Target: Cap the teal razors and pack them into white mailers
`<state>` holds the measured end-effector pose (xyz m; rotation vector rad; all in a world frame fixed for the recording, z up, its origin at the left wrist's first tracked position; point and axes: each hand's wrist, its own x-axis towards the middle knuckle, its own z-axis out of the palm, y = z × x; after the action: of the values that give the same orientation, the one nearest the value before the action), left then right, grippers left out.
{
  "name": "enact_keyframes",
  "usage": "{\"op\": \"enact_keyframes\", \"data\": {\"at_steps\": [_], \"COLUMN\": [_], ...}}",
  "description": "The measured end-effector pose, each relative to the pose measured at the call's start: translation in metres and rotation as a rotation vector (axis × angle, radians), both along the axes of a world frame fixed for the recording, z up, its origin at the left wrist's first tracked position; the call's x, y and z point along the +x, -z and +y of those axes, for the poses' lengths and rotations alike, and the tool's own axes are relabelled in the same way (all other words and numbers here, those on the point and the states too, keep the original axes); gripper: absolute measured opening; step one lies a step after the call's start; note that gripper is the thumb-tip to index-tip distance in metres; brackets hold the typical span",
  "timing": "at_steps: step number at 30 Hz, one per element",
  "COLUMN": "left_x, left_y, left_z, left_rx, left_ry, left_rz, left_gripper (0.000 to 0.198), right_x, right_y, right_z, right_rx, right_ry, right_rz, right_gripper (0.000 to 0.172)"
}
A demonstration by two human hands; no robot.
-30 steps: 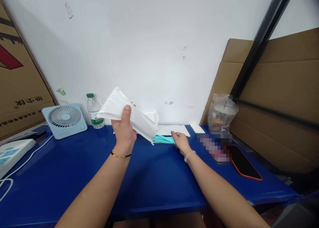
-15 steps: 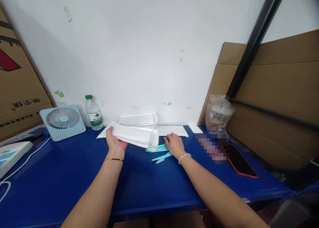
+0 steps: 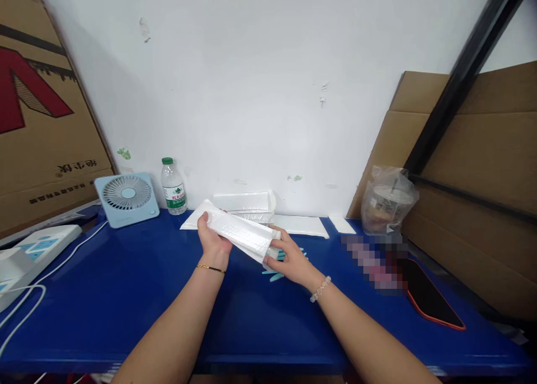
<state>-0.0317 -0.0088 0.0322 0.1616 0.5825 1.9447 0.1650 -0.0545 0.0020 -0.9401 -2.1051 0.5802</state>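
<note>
My left hand [image 3: 212, 240] is closed round a white padded bag [image 3: 239, 234], holding it low over the blue table [image 3: 126, 294]. My right hand [image 3: 289, 257] has its fingers on the bag's open right end, gripping it. Several teal plastic sticks [image 3: 278, 274] lie on the table under and beside my right hand, partly hidden by it. More white bags [image 3: 245, 201] are stacked against the wall behind.
A small blue fan [image 3: 127, 198] and a water bottle [image 3: 173, 186] stand at the back left. A bagged drink cup [image 3: 388, 201] and a phone in a red case [image 3: 432, 300] are on the right. White cables [image 3: 25, 305] and cardboard [image 3: 37, 109] sit left.
My left hand lowered the raised bag to just above the table. My right hand left the teal sticks and took hold of the bag's open end. The view shifted left.
</note>
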Motion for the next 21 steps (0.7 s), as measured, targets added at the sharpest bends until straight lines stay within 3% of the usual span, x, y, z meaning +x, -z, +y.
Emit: {"op": "enact_keyframes", "data": {"at_steps": [6, 11, 15, 21], "left_x": [0.014, 0.017, -0.001, -0.044], "left_y": [0.005, 0.005, -0.004, -0.011], "left_z": [-0.001, 0.000, 0.003, 0.008], "left_rx": [0.001, 0.026, 0.054, 0.082], "left_ry": [0.037, 0.024, -0.077, -0.231], "left_rz": [-0.019, -0.005, 0.011, -0.018], "left_gripper": [0.025, 0.026, 0.026, 0.023], "right_x": [-0.010, -0.017, -0.002, 0.046], "right_y": [0.013, 0.024, 0.019, 0.008], "right_z": [0.009, 0.017, 0.020, 0.031], "right_rx": [0.009, -0.012, 0.010, 0.075], "right_ry": [0.094, 0.095, 0.169, 0.253], "right_rz": [-0.032, -0.003, -0.065, -0.358], "right_gripper": [0.038, 0.022, 0.007, 0.004]}}
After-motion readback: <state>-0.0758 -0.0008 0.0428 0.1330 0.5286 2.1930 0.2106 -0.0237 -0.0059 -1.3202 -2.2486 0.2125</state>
